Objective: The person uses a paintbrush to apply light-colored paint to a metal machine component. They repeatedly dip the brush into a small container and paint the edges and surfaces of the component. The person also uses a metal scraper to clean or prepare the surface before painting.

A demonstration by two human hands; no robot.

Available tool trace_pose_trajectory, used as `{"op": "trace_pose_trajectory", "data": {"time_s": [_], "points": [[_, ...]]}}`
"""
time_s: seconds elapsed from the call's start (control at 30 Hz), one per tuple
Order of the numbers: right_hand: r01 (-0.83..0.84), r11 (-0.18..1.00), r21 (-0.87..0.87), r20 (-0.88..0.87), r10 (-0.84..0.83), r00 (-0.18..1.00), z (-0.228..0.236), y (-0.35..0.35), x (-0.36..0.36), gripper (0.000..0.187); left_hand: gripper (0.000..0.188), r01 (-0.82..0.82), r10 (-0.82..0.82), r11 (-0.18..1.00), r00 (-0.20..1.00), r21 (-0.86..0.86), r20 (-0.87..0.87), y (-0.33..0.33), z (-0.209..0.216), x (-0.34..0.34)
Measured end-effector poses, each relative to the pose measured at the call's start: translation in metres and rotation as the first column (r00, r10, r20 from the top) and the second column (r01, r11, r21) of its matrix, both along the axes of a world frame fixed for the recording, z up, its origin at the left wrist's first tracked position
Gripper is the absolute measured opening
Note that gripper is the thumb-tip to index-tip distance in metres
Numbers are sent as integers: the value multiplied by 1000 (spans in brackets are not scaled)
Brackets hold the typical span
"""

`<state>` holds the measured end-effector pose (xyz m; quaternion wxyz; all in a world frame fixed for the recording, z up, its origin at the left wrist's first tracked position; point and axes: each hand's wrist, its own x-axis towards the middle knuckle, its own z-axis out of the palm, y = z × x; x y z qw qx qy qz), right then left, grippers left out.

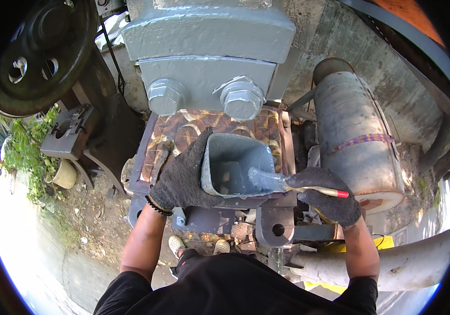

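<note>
Both my hands wear dark grey work gloves. My left hand (183, 178) grips the left side of a squarish, open-topped paint container (235, 144), its thumb and fingers spread along the wall. Grey-blue paint coats the container's inside, and some lies at the bottom. My right hand (330, 202) is closed round a paintbrush (268, 180) with a pale handle and a red tip. The brush's grey, paint-covered bristles reach over the right rim into the container. Beyond it stands a glossy grey painted machine block (209, 79) with two large hex bolts, the left bolt (165, 97) and the right bolt (241, 98).
A patterned, brownish surface (177, 126) lies under the machine block. At right rests a big rusty metal cylinder (353, 121) with a coloured strap. A dark flywheel machine (46, 58) stands at left, near green plants (23, 147). A pale pipe (393, 262) lies at lower right.
</note>
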<state>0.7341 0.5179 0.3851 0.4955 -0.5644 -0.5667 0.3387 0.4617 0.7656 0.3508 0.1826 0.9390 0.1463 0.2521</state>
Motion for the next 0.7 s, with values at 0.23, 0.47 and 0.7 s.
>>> {"op": "trace_pose_trajectory", "data": {"time_s": [0.23,0.47,0.7], "points": [[-46,999,-6,364,45,930,39,-15,6,26,137,12,-12,995,1000,-94,-9,5,-25,-6],[10,999,50,235,-21,972,20,-4,-1,33,138,16,-10,994,999,-111,52,7,-35,-8],[-114,987,-111,-124,100,987,1,-4,4,32,139,-48,49,997,998,-60,25,6,-36,-12]]}}
